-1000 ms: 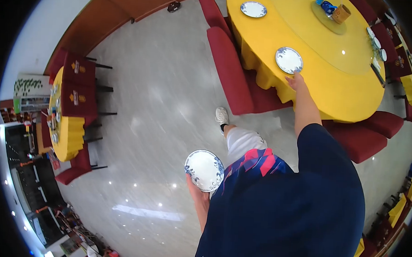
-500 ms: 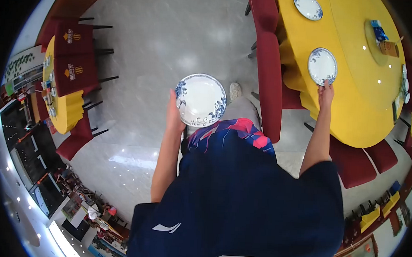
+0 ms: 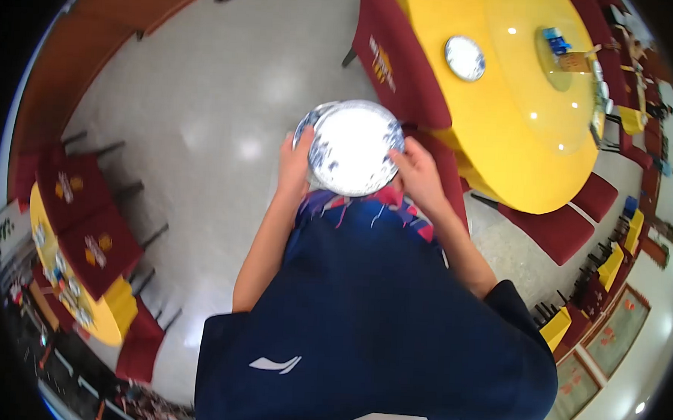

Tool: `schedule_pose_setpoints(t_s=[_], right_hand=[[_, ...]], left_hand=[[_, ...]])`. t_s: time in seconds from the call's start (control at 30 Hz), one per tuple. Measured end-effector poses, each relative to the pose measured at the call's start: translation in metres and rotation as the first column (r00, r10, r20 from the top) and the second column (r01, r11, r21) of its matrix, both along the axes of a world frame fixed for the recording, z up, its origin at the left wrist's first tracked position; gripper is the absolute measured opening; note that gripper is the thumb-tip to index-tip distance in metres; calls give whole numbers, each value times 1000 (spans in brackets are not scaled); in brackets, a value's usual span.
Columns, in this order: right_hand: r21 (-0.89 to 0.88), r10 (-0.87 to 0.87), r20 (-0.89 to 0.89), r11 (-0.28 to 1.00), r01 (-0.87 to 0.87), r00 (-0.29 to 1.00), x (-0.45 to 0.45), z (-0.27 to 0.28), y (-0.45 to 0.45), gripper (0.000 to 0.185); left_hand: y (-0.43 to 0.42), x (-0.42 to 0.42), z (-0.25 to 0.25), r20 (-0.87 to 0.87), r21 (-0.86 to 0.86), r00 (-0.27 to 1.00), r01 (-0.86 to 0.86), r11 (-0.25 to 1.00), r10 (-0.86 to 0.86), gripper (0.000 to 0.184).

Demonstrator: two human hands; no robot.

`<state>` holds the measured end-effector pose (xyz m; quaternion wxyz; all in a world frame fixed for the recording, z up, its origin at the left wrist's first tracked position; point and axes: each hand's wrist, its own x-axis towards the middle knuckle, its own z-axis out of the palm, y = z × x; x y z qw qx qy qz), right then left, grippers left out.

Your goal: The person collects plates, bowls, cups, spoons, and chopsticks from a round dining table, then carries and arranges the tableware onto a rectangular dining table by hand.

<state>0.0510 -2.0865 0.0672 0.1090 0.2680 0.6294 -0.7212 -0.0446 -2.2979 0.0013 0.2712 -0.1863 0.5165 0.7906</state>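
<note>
In front of my body, a white plate with a blue floral rim (image 3: 358, 151) overlaps a similar plate (image 3: 306, 121) beneath it, set slightly off to the right. My right hand (image 3: 420, 176) is closed on the right edge of the upper plate, thumb on top. My left hand (image 3: 295, 162) grips the plates from the left, its thumb over the rim. Whether more plates lie underneath is hidden. Another blue-and-white plate (image 3: 465, 58) lies on the yellow-covered round table (image 3: 496, 168) to my right.
A glass turntable on that table carries a blue packet (image 3: 556, 41) and a brown box (image 3: 574, 63). Dark red chairs (image 3: 403, 59) stand along the table's near side. At left is a second yellow table (image 3: 114, 313) with red chairs (image 3: 98, 245). Grey floor (image 3: 205, 129) lies between.
My right hand has brought a plate from the yellow table over to my left hand's plate, and they now overlap. The view has shifted forward along the table.
</note>
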Motion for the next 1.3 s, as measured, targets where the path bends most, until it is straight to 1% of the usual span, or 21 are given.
schedule_pose_setpoints(t_s=[0.07,0.23,0.33,0.4,0.43,0.5,0.53,0.57,0.6,0.7,0.77,0.8,0.83,0.87,1.0,1.03,1.1,1.13,1.2,1.23,1.3], right_hand=[[64,48,84,997,-53,995,-28,0,-12,13],[116,-151,119,984,137,981,-95,23,-44,16],[271,-196,147,951,151,970,-125,14,-49,23],[668,-35,46,744,-4,998,-146,-7,-37,33],[687,7,140,720,-103,990,-155,5,-28,38],[724,-136,16,685,82,991,-186,-24,20,40],[675,-403,-76,652,345,912,-204,-31,54,45],[712,-504,-224,499,494,834,-200,-68,99,45],[667,-745,-49,471,577,665,-195,-81,143,43],[465,-948,249,298,833,200,-170,-191,251,54],[300,-909,399,253,920,120,-163,-255,291,60],[64,-888,385,299,952,253,-134,-297,300,60],[14,-875,403,299,954,268,-137,-314,310,57],[109,-917,372,194,975,141,-147,-316,305,50],[460,-949,285,255,850,131,-167,-304,290,34],[457,-948,294,249,854,119,-179,-299,287,34],[309,-993,3,112,944,117,-200,-278,276,28],[313,-994,23,108,944,106,-215,-259,265,28],[77,-967,-101,229,971,236,-271,-195,250,25],[81,-969,-99,218,973,226,-301,-163,245,25],[28,-921,-39,387,922,388,-352,-96,220,26]], left_hand=[[-2,-44,15,57,40,998,-9,999,6,35],[-12,-134,23,81,119,957,267,956,-277,34],[-9,-173,-1,121,245,926,321,915,-358,33],[-2,-207,-13,98,255,894,403,879,-438,37],[2,-219,-16,113,261,873,434,862,-474,39],[22,-269,-14,154,241,834,487,839,-529,45],[32,-294,-13,147,227,817,520,823,-557,45],[38,-306,-15,194,247,818,493,834,-541,43],[40,-319,-12,240,262,820,460,849,-519,40],[57,-377,12,236,258,841,428,866,-486,48],[76,-421,20,200,270,860,412,870,-469,51],[71,-418,15,146,252,882,404,879,-448,53],[71,-438,17,113,236,897,393,889,-427,56],[72,-452,24,108,222,897,399,890,-429,56],[114,-506,35,123,315,857,445,838,-501,55],[125,-514,30,145,296,850,452,842,-507,55],[149,-533,19,231,140,837,476,868,-496,54],[157,-547,10,271,161,801,509,845,-534,52],[187,-572,5,274,232,744,564,793,-609,48],[204,-590,2,279,233,736,571,787,-617,48],[218,-608,-4,225,175,635,720,671,-739,44]])
